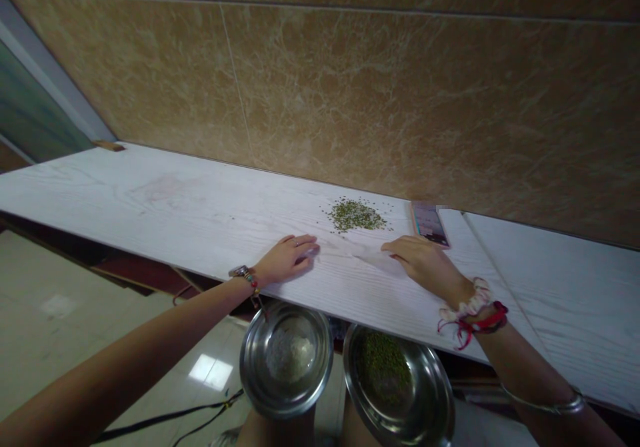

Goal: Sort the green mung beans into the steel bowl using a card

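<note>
A small heap of green beans, which look like mung beans, is spread on the white wood-grain tabletop. Just in front of it lies a thin, see-through plastic bag or sheet, hard to make out against the white. My right hand pinches its right end between thumb and fingers. At its left end my left hand rests on the tabletop, fingers stretched and thumb apart, with the fingertips at or close to the plastic. Whether they press on it I cannot tell.
Two steel bowls rest on my legs below the table edge: the left bowl has a shiny bottom, the right bowl contains green beans. A phone-like flat object lies by the tiled wall. A dark strap hangs lower left.
</note>
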`<state>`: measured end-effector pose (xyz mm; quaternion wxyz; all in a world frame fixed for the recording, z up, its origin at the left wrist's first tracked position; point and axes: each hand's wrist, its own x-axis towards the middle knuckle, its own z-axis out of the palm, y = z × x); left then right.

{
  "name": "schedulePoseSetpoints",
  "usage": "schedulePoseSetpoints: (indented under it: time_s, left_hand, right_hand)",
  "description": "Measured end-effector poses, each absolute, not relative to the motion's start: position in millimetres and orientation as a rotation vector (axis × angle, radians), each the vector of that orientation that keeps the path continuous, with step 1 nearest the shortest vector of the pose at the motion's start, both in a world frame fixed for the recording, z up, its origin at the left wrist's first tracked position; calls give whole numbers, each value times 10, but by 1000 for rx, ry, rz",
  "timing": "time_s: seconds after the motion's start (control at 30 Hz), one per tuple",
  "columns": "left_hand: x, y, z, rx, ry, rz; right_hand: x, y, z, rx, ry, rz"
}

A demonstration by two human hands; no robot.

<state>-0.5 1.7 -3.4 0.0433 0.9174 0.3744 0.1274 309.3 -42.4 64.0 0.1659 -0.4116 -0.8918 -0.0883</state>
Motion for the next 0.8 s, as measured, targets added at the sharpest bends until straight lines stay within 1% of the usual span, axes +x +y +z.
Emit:
schedulePoseSetpoints:
  time_s: [0.1,0.3,0.6,0.8]
  left_hand:
    - [-1,16,-28,2814,1127,400]
    - [-8,18,-31,2820,1134,410]
    - [1,9,-36,2822,1149,421]
    - [7,12,-23,2816,1133,420]
  right_hand:
    - [3105,-455,658,-1178,-2518,-317]
    - [3097,-485,581,-1376,-2432,-534]
    - [3028,-735,586,-1171,-2493,-476]
    - [2932,-712,675,-1141,-2459,-436]
